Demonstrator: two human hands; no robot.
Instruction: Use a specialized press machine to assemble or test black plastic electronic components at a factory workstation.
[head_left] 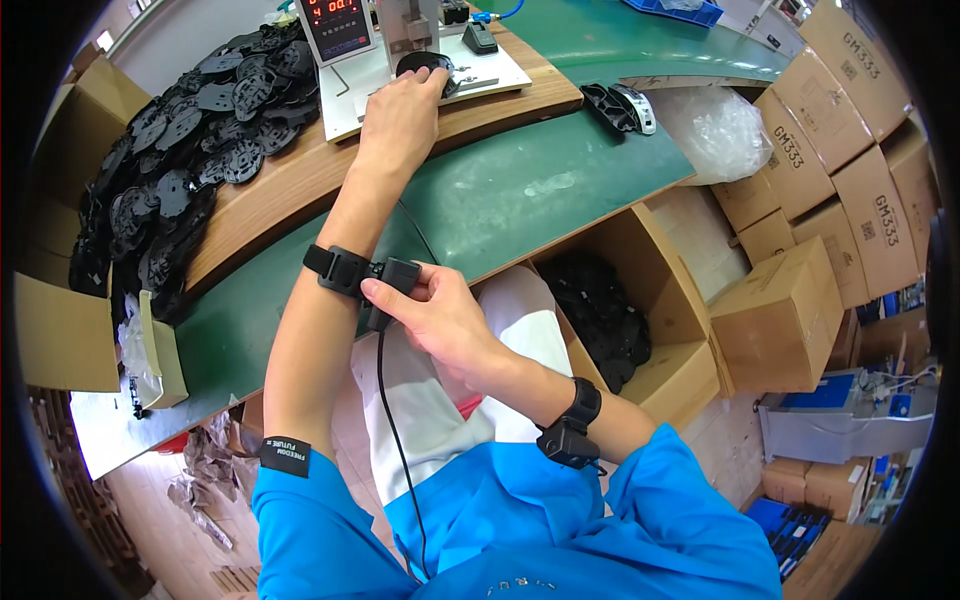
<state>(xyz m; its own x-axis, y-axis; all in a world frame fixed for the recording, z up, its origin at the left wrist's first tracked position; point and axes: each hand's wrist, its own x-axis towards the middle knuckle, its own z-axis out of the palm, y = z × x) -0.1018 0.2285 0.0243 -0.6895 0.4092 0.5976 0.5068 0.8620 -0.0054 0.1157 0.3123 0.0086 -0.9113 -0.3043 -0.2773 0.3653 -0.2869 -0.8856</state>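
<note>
My left hand [402, 108] reaches to the bench machine [410, 30], its fingers bent over the edge of a round black plastic part [424, 62] on the white base plate [348, 118]. The fingertips are partly hidden. Around my left wrist runs a black strap [338, 270] carrying a small black box-shaped device [398, 276]. My right hand [445, 315] is closed on that device, thumb on the near side and fingers behind it. A black cable [388, 410] hangs from it past my lap. Another black strapped device [570, 440] sits on my right wrist.
A heap of black plastic parts [215, 115] covers the bench's left side. A digital display [335, 30] stands beside the machine. Right lie two curved parts [620, 108] and a clear plastic bag [715, 130]. An open carton [690, 380] holds black parts; stacked cartons [850, 200] stand behind.
</note>
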